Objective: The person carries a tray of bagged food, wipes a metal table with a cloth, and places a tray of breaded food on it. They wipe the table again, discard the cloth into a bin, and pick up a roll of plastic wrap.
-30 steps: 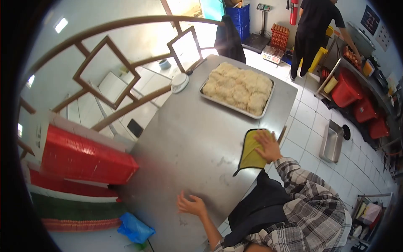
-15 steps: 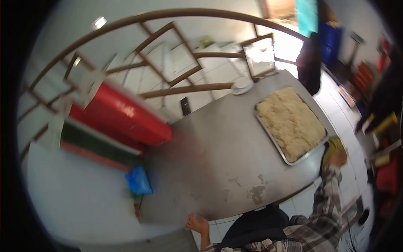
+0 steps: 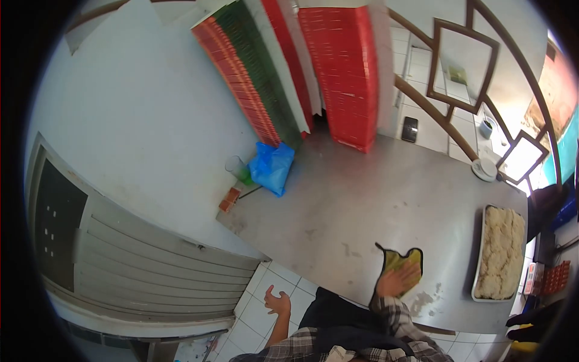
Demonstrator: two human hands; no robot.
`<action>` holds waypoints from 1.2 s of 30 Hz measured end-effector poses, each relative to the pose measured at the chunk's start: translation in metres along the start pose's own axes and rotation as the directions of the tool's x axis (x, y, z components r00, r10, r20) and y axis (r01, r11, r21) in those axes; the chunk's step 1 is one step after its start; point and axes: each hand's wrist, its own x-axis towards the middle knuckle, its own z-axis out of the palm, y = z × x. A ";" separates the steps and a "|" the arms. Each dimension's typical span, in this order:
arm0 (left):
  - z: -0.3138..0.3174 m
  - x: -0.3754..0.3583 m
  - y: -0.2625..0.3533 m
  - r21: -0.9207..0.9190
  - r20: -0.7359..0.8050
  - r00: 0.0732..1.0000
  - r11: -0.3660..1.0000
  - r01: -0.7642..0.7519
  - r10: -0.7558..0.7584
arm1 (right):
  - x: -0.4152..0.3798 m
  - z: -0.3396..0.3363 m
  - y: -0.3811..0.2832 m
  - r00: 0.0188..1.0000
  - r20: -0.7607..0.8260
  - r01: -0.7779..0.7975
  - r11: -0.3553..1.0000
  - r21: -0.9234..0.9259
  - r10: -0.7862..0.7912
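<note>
My right hand (image 3: 398, 279) holds a yellow-green pot holder (image 3: 393, 259) with black edging against the steel table (image 3: 338, 208), near the front edge. Its fingers lie across the pot holder's face; the thumb's grip is hard to make out. Past the table's front edge, my left hand (image 3: 277, 300) hovers over the floor tiles. Nothing is in it, and its fingers are apart and slightly bent. To the right of the pot holder, a metal tray (image 3: 476, 283) rests on the table, filled with a pale, crumbly dough-like mass (image 3: 502, 253).
Red stacked boxes (image 3: 344, 78) and a green-and-red stack (image 3: 247, 72) stand at the back left. Near them are a blue plastic bag (image 3: 271, 168) and a clear cup (image 3: 236, 166). A phone (image 3: 409, 129) lies behind the table, beyond which runs a brown railing (image 3: 434, 111). Wet spots (image 3: 427, 303) mark the tabletop.
My view has swung left. My right hand has brought the pot holder from beside the tray's near right corner to the table's front middle. My left hand has come away from the table edge.
</note>
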 end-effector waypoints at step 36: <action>0.244 -0.228 -0.044 -0.968 0.141 0.006 -0.140 -0.210 -0.990 | -0.482 0.076 -0.073 0.221 0.573 -0.321 -0.496 0.807 0.789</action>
